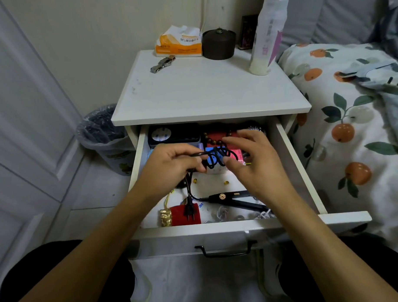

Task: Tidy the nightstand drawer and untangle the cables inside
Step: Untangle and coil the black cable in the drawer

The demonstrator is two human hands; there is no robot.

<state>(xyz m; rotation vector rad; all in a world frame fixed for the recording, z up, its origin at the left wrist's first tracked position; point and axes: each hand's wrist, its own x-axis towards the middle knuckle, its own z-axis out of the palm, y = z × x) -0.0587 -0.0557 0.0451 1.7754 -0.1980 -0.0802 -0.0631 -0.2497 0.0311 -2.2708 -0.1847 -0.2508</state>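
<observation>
Both hands are noted over the open drawer, left hand gripping and right hand pinching the limp, light black cable, best taken beside its knot.

Over the open drawer, the left hand pinches a tangled black cable while the right hand fingers its loops. Below lie the cable's plug, a black hair iron and white cords.
</observation>
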